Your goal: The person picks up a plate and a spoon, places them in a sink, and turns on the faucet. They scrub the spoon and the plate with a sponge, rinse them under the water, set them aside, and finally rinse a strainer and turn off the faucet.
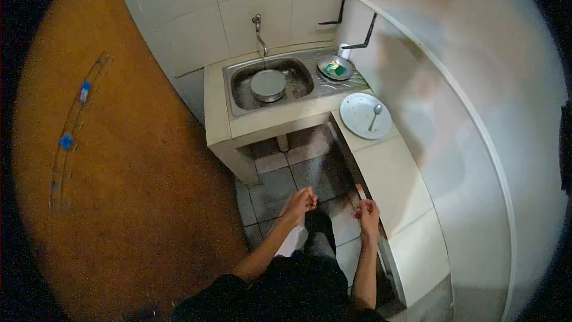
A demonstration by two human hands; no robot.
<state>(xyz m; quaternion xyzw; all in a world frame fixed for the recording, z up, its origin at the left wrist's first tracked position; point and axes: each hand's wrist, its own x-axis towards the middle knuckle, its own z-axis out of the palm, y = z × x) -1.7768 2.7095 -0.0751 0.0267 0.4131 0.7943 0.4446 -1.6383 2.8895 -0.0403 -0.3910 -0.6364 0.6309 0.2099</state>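
Note:
My left hand [300, 204] is held in front of my body above the tiled floor, its fingers curled in and no object showing in it. My right hand [368, 211] hangs beside the inner edge of the right-hand counter [393, 179], its fingers bent closed with nothing visible between them. A small orange-tipped strip [360, 191] shows just beyond its fingers, at the counter's edge. Farther along that counter, a white plate [357, 120] with food specks carries a metal spoon [375, 117]. Both hands are well apart from it.
A round metal pan [268, 85] sits in the steel sink [238, 92] below a wall tap [259, 34]. On the drainboard, a metal dish [326, 73] holds a green-and-yellow item [336, 68]. Black brackets [369, 30] stick out from the wall. A brown panel [131, 191] fills the left.

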